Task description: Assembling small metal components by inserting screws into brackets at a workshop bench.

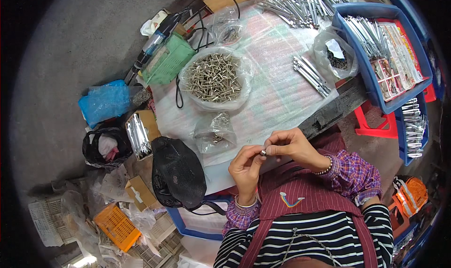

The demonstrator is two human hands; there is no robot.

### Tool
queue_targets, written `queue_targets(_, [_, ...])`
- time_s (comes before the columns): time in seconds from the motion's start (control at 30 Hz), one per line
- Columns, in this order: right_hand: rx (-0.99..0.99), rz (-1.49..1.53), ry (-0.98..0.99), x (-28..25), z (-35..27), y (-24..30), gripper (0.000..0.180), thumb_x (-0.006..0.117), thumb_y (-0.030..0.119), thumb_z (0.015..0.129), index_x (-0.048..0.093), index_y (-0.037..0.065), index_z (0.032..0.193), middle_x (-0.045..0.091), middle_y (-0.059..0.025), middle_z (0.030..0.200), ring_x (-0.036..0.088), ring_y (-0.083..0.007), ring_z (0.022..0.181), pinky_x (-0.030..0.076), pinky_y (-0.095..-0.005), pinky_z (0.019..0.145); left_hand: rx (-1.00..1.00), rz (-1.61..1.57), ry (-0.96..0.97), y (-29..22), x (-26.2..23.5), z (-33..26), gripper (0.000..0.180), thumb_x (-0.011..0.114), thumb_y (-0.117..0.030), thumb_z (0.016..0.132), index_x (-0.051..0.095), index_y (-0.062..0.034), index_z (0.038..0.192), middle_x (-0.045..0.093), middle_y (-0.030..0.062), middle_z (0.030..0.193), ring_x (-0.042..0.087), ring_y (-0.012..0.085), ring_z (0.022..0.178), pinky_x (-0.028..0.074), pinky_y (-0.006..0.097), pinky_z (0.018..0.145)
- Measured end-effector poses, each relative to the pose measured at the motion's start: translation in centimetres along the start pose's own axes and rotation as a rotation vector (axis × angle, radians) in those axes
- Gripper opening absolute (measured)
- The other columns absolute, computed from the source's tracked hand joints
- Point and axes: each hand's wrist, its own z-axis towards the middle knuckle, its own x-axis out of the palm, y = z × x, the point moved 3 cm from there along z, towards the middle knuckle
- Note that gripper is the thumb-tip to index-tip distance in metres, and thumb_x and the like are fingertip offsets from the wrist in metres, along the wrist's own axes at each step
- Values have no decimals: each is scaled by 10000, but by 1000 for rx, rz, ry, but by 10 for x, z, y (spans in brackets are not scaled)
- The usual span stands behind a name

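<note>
Striped shirt cloth (338,230) lies nearest, cut off at the bottom edge, beneath a maroon apron (300,186). Above the apron, the left hand (245,171) reaches up with fingers bent, while the right hand (295,146) comes in from the right, wrist bent inward. Both are nearly closed at the fingertips, pinching one small metal piece (263,152) between them; fingers hide most of it, so its shape is hard to make out.

Just beyond, one clear bag (215,131) holds a few small bits on the covered table (272,101). Past it sits one heap of screws (213,77), too many to count. Farther right are one small group of rods (311,75) and two blue trays (409,95) holding more rods.
</note>
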Motion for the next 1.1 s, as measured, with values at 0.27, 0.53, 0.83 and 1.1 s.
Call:
queue_targets(0.27, [-522,-333,-130,15,-8,-3,259,685,16,716,615,6,964,587,-63,915,579,-164,865,463,-272,732,-20,-256,-139,7,2,-4,109,637,12,814,602,35,915,582,60,920,541,117,852,432,232,770])
queue_targets(0.53, [-785,-574,-213,18,-5,-5,291,647,-43,683,565,-4,959,575,-125,874,605,-269,793,487,-321,689,-82,-305,-125,11,3,-6,185,672,-5,789,584,31,947,585,69,945,551,136,879,444,251,794])
queue_targets(0.83, [-924,-748,-224,12,-12,4,290,662,-31,666,630,21,950,609,-121,863,615,-271,752,496,-322,638,-30,-187,-145,3,3,-6,226,701,19,751,610,42,956,613,77,923,579,145,850,460,253,791])
queue_targets(1.1, [-933,-775,-236,6,-13,6,256,689,-2,668,634,19,918,627,-98,775,620,-256,695,490,-323,605,-65,-192,-154,3,3,-4,235,703,30,745,615,58,961,615,78,897,577,129,817,470,237,727])
